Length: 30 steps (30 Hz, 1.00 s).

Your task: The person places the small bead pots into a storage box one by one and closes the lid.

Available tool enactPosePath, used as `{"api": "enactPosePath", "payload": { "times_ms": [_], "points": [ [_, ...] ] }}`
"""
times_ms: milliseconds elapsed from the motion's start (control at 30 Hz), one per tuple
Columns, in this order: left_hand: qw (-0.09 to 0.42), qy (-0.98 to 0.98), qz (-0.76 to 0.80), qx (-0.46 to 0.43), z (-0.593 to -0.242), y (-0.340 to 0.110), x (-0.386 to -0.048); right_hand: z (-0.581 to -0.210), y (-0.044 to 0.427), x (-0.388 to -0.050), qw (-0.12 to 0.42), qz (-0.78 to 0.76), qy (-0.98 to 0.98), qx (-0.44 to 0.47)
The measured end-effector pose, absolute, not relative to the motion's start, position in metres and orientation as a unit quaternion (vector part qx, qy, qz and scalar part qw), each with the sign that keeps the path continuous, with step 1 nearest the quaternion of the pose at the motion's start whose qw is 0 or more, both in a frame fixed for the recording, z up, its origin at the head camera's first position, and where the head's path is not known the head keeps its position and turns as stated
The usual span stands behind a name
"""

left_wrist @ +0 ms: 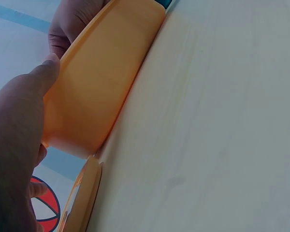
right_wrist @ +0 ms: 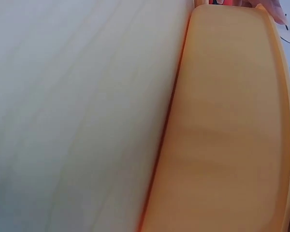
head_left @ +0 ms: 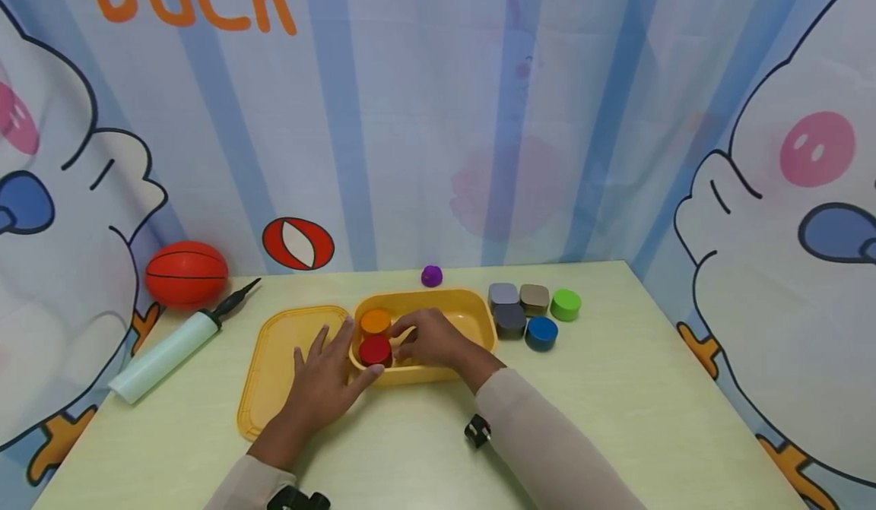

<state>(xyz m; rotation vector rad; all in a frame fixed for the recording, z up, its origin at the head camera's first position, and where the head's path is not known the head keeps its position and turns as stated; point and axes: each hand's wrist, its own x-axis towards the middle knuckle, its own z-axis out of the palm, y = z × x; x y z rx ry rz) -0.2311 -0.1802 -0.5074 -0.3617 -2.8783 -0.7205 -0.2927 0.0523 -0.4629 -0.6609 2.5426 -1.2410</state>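
Note:
A yellow plastic box (head_left: 417, 375) stands in the middle of the table. An orange-topped round piece (head_left: 375, 322) and a red-topped round piece (head_left: 375, 350) sit at its left end. My left hand (head_left: 322, 388) lies spread over that end, its thumb (left_wrist: 47, 70) at the rim and the other fingers extended near the yellow lid (head_left: 274, 358). Reaching into the box, my right hand (head_left: 431, 337) has its slightly bent fingertips just right of the two round pieces. Nothing shows between those fingertips; the underside of the hand is hidden.
Right of the box stand several small pieces: lilac (head_left: 503, 296), tan (head_left: 534, 299), dark grey (head_left: 509, 320), blue (head_left: 541, 333) and green (head_left: 566, 305). A purple lump (head_left: 432, 276) lies behind. A pale green pump (head_left: 167, 358) and a red ball (head_left: 186, 274) occupy the left.

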Motion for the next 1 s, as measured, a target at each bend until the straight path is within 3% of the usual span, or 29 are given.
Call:
{"api": "enactPosePath", "payload": {
  "times_ms": [733, 1000],
  "points": [
    [0.072, -0.958, -0.250, -0.121, -0.506, -0.181, -0.229, -0.453, 0.092, -0.289, 0.006, -0.474, 0.858, -0.199],
    [0.071, -0.958, -0.252, -0.118, -0.506, -0.181, -0.229, -0.456, 0.113, -0.285, -0.044, -0.502, 0.834, -0.226]
  ]
}}
